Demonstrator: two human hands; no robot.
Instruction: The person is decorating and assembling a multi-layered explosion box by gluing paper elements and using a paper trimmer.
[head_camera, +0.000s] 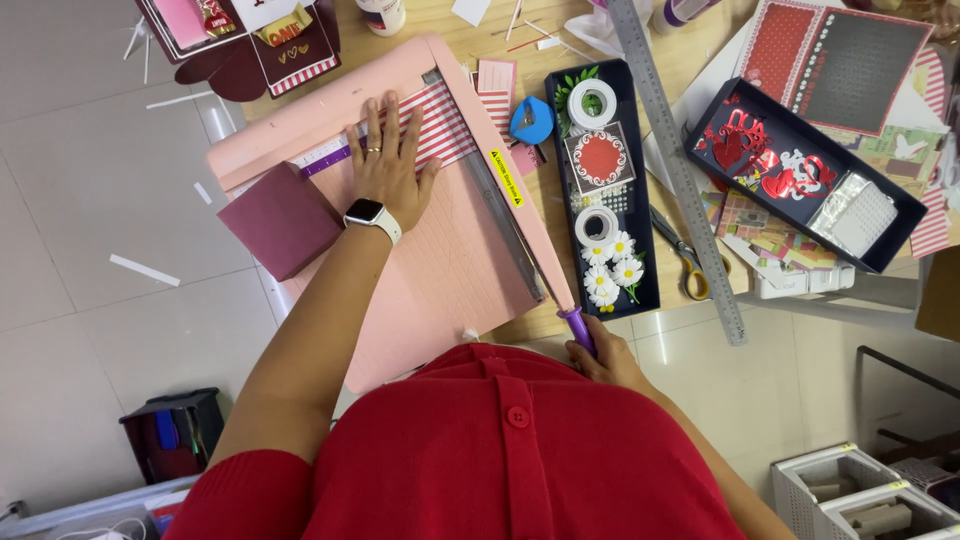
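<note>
- Pale floor tiles surround a cluttered wooden bench bearing a pink paper trimmer board.
- Left hand lies flat, fingers spread and released, pressing red-and-white striped paper onto the board.
- Right hand has its fingers clenched around the trimmer's purple blade handle, at the board's near corner.
- Just beside: a long dark tray of white paper daisies.

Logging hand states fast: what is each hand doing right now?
Left hand: open, flat, pressing the red striped paper on the pink paper trimmer.
Right hand: closed on the trimmer's purple handle.
</note>
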